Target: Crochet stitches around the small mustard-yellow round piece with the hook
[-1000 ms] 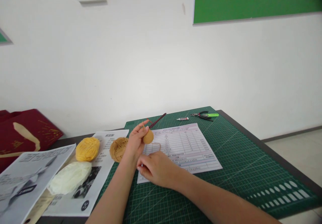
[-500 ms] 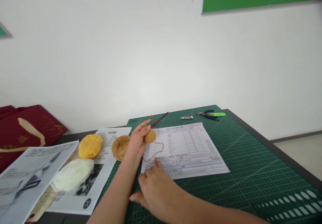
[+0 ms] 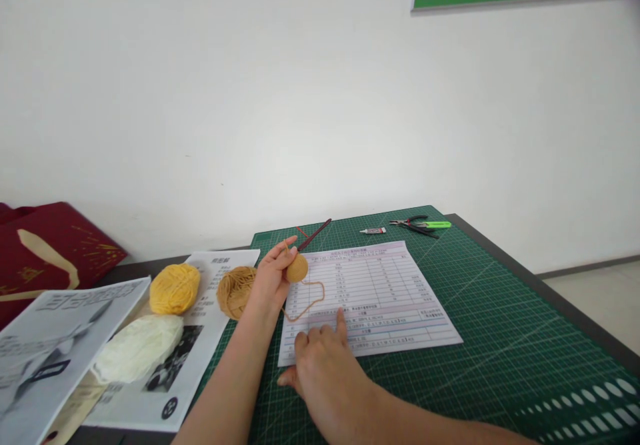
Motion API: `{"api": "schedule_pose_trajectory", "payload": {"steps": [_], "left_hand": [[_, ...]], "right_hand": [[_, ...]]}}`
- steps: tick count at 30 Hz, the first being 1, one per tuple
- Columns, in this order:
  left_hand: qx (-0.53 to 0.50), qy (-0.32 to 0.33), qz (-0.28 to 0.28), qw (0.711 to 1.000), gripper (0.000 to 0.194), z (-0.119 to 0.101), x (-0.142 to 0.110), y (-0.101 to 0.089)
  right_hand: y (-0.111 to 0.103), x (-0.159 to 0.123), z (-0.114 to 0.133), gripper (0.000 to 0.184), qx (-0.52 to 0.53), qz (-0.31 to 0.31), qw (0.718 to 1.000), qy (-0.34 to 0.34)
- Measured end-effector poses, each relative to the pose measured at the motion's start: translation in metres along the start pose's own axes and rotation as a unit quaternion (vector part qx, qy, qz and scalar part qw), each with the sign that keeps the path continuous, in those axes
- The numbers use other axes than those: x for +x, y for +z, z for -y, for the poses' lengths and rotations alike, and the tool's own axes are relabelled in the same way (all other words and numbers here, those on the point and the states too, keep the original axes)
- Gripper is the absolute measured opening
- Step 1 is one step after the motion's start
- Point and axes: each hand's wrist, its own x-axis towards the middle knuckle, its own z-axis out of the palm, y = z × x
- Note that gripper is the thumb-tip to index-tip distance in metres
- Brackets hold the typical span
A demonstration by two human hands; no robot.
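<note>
My left hand (image 3: 275,268) is closed on a small round tan crochet piece (image 3: 297,268). A dark red crochet hook (image 3: 316,233) sticks out up and to the right from the same grip. Tan yarn (image 3: 320,284) runs over the raised index finger, and a loop of it hangs over the printed chart (image 3: 385,278). My right hand (image 3: 327,365) rests palm down at the chart's lower edge. Its index finger points at a row, the thumb stands apart, and the other fingers are bent; it holds nothing. The tan yarn ball (image 3: 236,293) lies just left of my left wrist.
Left of my arms are a yellow yarn ball (image 3: 175,288), a white yarn ball (image 3: 140,350) and printed sheets (image 3: 175,408). A red bag (image 3: 55,248) stands behind. On the green cutting mat (image 3: 500,345) lie a small tube (image 3: 373,231), pliers (image 3: 417,226) and a bright green tool (image 3: 437,224).
My right hand has slid right and forward, its index fingertip now farther along the chart's rows. My left hand keeps its grip on the crochet piece. The view has shifted slightly.
</note>
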Motion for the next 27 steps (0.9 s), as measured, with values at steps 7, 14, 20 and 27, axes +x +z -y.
{"api": "schedule_pose_trajectory", "payload": {"steps": [7, 14, 20, 27], "left_hand": [[-0.006, 0.006, -0.011, 1.0, 0.029, -0.001, 0.0, -0.003], [-0.022, 0.018, -0.028, 0.999, 0.028, -0.008, 0.001, -0.009], [-0.041, 0.037, -0.042, 0.998, 0.026, -0.017, 0.002, -0.017], [-0.06, 0.052, -0.052, 0.995, 0.026, -0.022, 0.003, -0.021]], "right_hand": [[0.0, -0.002, 0.003, 0.052, 0.011, 0.007, 1.0, -0.018], [0.001, -0.003, 0.003, 0.046, 0.01, 0.003, 0.998, -0.062], [0.0, -0.003, 0.0, 0.046, 0.007, -0.005, 0.994, -0.109], [0.0, 0.002, -0.007, 0.047, 0.001, -0.007, 0.988, -0.154]]}}
